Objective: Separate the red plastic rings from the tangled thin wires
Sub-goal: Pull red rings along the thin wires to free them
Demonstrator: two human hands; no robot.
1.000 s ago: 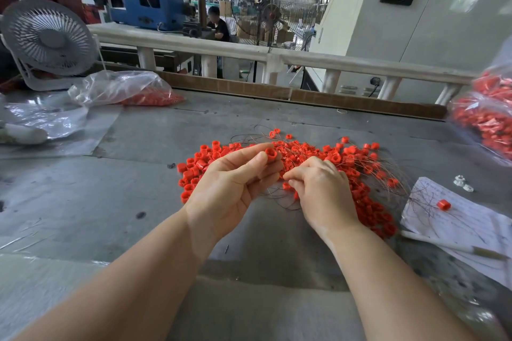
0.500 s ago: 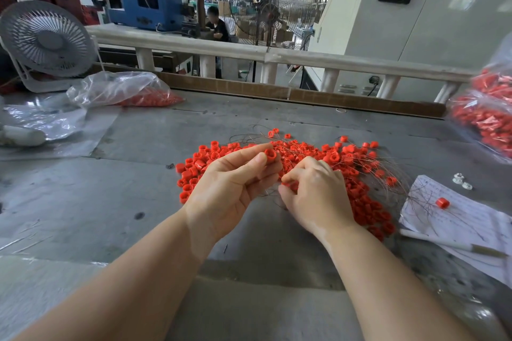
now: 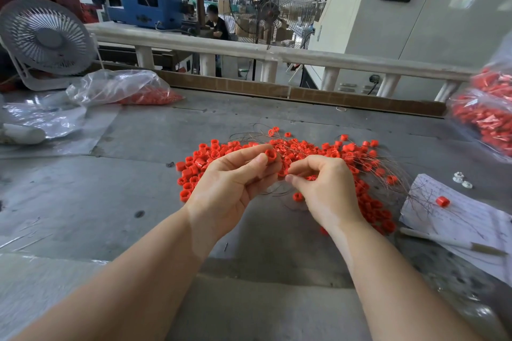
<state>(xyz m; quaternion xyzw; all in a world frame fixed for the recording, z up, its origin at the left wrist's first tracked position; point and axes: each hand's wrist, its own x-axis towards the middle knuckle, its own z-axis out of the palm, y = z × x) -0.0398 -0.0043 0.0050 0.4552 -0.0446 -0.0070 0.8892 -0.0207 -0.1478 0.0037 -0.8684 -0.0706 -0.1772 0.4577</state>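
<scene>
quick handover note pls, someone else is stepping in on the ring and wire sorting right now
Left hand: pinches one red ring at its fingertips, lifted over the pile.
Right hand: fingers curled, pinching at the wires just beside the left; exactly what it holds is too fine to tell.
Pile: most rings lie loose on the table with thin wires tangled through them, fanning right toward the paper, where a single ring sits.
Done: little that shows; no sorted heap apart from the pile.
Left: free the held ring, then work through the whole tangle.
</scene>
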